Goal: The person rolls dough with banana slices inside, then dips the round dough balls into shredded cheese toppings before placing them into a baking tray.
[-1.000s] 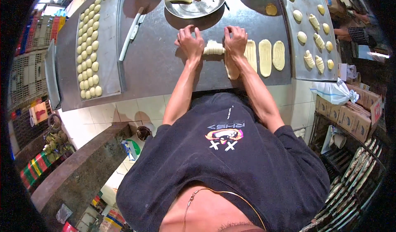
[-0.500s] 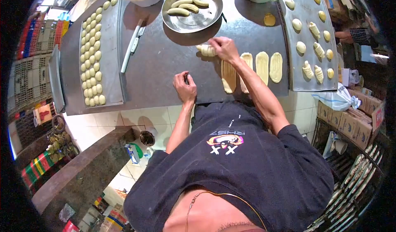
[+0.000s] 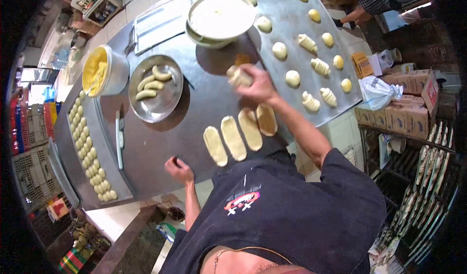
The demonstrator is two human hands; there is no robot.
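Note:
My right hand [image 3: 260, 84] holds a rolled piece of dough [image 3: 238, 76] in the air above the metal worktop [image 3: 194, 123], near the left edge of a baking tray [image 3: 292, 40] that carries dough balls and rolled pieces. Several flattened oval dough strips [image 3: 239, 135] lie side by side on the worktop below that hand. My left hand [image 3: 179, 169] rests near the front edge of the worktop with its fingers curled and nothing visible in it.
A round metal pan [image 3: 155, 86] holds peeled bananas. A tub of yellow filling [image 3: 99, 72] and a large white bowl [image 3: 220, 18] stand further back. A tray of small dough balls [image 3: 90, 152] lies at the left, a scraper [image 3: 119, 137] beside it. Cardboard boxes [image 3: 408, 108] sit at the right.
Both hands were rolling dough together on the worktop. My right hand has since lifted the roll and carried it toward the baking tray, while my left hand drew back to the front edge.

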